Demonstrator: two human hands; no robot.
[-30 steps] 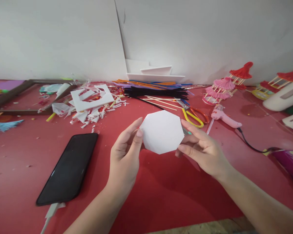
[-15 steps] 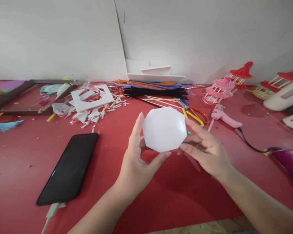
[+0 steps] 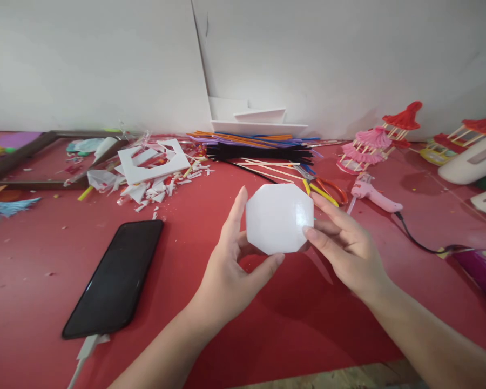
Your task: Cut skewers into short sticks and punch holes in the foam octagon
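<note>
A white octagonal piece of foam board (image 3: pixel 278 219) is held up above the red tabletop, its shiny face toward me. My left hand (image 3: pixel 235 259) curves round its left and lower edges, thumb along the bottom and index finger beside the left edge; its other fingers are partly hidden behind the board. My right hand (image 3: pixel 346 240) grips the right edge, with the thumb on the front face near the lower right corner. Just behind the board lie pliers (image 3: pixel 324 192) with yellow and red handles, partly covered, and several thin wooden sticks (image 3: pixel 267 168).
A black phone (image 3: pixel 115 278) with a white cable lies at left. White offcuts and a cut-out board frame (image 3: pixel 154 174) sit behind it. Bundled pipe cleaners (image 3: pixel 259 153) lie at the back. A pink glue gun (image 3: pixel 375 197) and pink-and-red pagoda models (image 3: pixel 368 146) are at right.
The octagonal board has turned between my hands and moved slightly right. My left thumb has shifted from its left edge to the bottom edge. My right thumb has slid onto the face.
</note>
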